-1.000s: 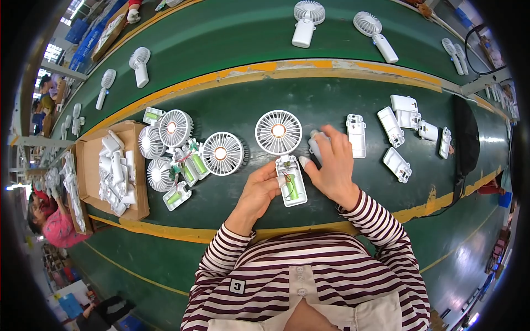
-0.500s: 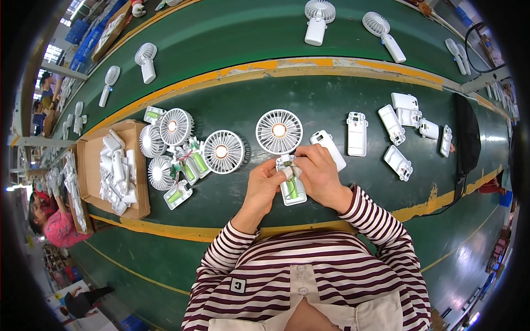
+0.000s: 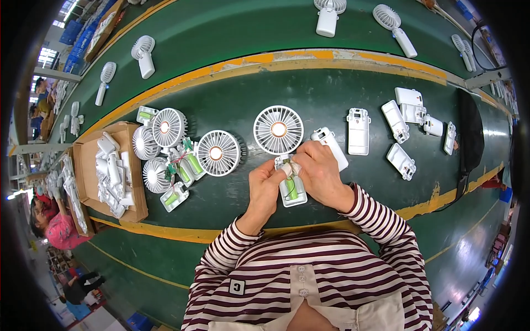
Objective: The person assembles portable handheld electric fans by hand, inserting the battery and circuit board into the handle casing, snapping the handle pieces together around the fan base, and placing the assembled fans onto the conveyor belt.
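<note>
Straight ahead on the green bench lies a white handheld fan [image 3: 278, 130], its round grille pointing away from me and its handle opened up. Inside the handle half is a green cylindrical battery [image 3: 291, 188]. My left hand [image 3: 264, 190] grips the handle's left side, thumb near its top. Fingers of my right hand [image 3: 321, 174] pinch at the small circuit board area just under the grille; what lies between the fingertips is hidden. Beside my right hand rests a white handle cover [image 3: 331, 148], partly behind the fingers.
Several open fans with batteries [image 3: 216, 153] cluster to the left, next to a cardboard box [image 3: 84, 165] of white parts. More white covers [image 3: 358, 131] lie to the right, near a black object [image 3: 469, 135]. Beyond the orange-edged divider, a green belt [image 3: 221, 41] carries finished-looking fans.
Both hands keep their hold on the fan handle. My right fingers have shifted slightly over its top. The view has shifted a little.
</note>
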Demonstrator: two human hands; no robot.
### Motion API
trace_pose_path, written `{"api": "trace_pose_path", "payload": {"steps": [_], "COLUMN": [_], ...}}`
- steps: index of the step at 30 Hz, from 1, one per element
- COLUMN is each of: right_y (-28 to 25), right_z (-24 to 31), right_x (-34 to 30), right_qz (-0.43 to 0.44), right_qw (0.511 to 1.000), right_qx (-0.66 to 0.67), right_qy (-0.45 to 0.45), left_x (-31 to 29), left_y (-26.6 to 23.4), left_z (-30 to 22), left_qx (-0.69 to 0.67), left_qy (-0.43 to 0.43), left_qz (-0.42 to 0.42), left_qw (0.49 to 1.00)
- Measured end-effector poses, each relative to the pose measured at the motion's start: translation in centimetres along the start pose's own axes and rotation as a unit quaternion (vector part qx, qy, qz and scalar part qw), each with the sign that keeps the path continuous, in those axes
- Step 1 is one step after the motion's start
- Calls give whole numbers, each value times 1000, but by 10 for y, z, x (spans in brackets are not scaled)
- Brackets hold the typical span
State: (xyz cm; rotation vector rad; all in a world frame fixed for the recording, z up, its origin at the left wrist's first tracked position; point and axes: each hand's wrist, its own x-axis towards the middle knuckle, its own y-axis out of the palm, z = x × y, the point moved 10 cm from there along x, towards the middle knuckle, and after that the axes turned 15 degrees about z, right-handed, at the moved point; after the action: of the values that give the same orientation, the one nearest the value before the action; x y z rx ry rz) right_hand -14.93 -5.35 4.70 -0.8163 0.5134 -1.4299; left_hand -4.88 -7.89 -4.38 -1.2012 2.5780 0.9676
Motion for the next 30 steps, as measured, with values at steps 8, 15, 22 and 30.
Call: {"api": "trace_pose_path", "payload": {"steps": [8,15,22,30], "right_y": [2,-5,-6,-5], "right_z": [-1,-2,-1,-7], "right_x": [2,2,2,-7], "right_qz": [18,31,29,11], "right_qw": [1000,999,999,998], "right_qx": [-1,22,22,62], "right_qy": [2,2,-18,2], "left_x": [-2,3,6,5], "left_y": [-4,1,6,7], "left_z": [-1,1,0,5], "left_qx": [18,-72,-1,-2], "left_qy": [-11,-88,-108,-84], "left_qz": [-8,34,47,52], "left_qw": [1000,993,993,995]}}
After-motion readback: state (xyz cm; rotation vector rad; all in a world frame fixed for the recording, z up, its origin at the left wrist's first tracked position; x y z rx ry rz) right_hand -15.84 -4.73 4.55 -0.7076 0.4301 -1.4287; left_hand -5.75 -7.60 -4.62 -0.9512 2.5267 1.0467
